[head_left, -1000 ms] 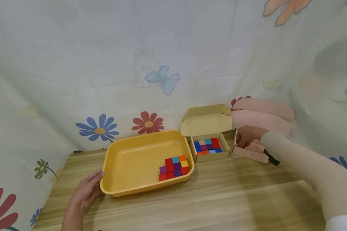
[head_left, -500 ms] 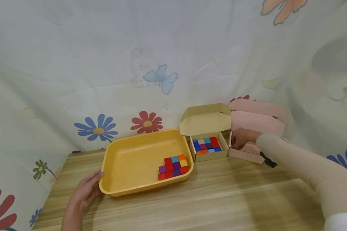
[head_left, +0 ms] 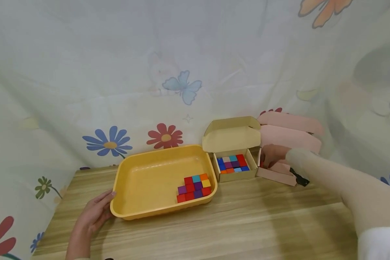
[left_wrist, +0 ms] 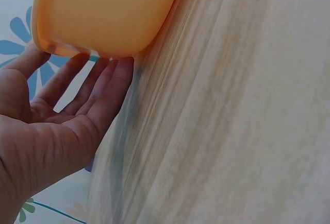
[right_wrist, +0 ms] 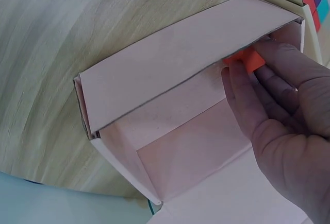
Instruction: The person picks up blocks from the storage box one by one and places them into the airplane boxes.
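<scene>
My left hand [head_left: 95,213] holds the left end of a yellow tray [head_left: 143,213], thumb at the rim and fingertips against the outer wall in the left wrist view. Inside the tray's right front corner, red, purple, teal, orange and yellow cube blocks [head_left: 190,188] lie in rows. At the right, my right hand [head_left: 273,155] reaches into an open pink cardboard box [head_left: 276,176]. The right wrist view shows its thumb and fingers pinching an orange-red block [right_wrist: 252,60] near one end of this box. Part of the block is hidden by the fingers and the front wall.
Between tray and pink box stands an open cream cardboard box [head_left: 237,176] with several coloured blocks [head_left: 235,164] inside. Its lid [head_left: 232,139] stands up behind. A black strap-like piece [head_left: 300,177] hangs at the right wrist. A patterned curtain [head_left: 133,72] surrounds the wooden table [head_left: 214,227].
The pink box has shifted left, close to the cream box, and my right hand moved left with it. My left hand stays at the tray.
</scene>
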